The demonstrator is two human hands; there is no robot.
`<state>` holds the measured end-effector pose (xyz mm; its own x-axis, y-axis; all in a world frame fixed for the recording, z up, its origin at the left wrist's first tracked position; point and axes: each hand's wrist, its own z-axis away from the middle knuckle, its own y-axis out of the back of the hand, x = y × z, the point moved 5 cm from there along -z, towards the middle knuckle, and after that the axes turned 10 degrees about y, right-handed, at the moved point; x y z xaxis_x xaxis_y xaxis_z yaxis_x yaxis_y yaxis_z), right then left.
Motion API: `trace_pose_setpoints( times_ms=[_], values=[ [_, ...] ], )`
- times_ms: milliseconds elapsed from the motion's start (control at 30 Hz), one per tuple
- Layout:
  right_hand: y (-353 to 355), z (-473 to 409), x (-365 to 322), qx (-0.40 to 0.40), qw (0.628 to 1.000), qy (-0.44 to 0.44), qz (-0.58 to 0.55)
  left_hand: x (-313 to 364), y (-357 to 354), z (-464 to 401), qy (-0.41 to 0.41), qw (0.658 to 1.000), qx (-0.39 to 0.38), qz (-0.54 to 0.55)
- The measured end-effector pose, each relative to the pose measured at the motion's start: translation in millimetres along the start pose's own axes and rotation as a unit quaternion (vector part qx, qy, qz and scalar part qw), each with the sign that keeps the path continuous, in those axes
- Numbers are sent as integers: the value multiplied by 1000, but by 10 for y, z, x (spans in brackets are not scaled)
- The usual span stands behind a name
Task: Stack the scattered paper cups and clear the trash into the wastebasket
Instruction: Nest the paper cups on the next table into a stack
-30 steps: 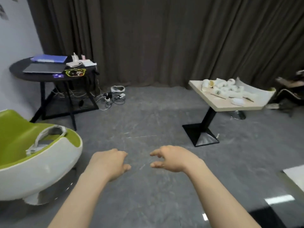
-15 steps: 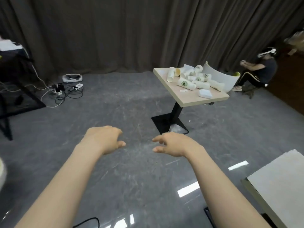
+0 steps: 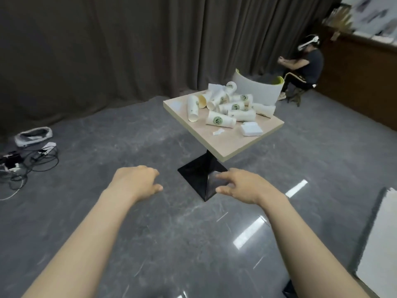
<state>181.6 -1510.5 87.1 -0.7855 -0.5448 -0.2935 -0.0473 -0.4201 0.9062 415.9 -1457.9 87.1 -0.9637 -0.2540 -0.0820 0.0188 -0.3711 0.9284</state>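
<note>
Both arms out over bare grey floor (image 3: 133, 237), left hand (image 3: 137, 183) and right hand (image 3: 242, 186) loosely curled, holding nothing. Paper cups (image 3: 221, 120) lie tipped in a heap on the far half of the table (image 3: 234, 140), near edge bare but for paper scraps (image 3: 251, 129). Cables (image 3: 28, 162) on floor far left, second table (image 3: 378, 244) corner at right.

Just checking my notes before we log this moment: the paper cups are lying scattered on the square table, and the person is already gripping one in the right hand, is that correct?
Not quite. The head view shows the right hand holding nothing, out over the floor short of the square table. The paper cups do lie scattered on it.
</note>
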Motion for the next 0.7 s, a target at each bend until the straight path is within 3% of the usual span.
trace_pose_setpoints(
  times_ms=[267,533,700],
  values=[
    [372,-836,1022,-20,997,-69,6,577,424,-1369,-62,998,-19,8],
    [804,-2230,2000,11,996,6,88,1123,618,-2612,-26,998,-26,49],
    [919,-3219,2416,-38,984,59,165,1295,650,-3186,8,996,-32,86]
  ],
)
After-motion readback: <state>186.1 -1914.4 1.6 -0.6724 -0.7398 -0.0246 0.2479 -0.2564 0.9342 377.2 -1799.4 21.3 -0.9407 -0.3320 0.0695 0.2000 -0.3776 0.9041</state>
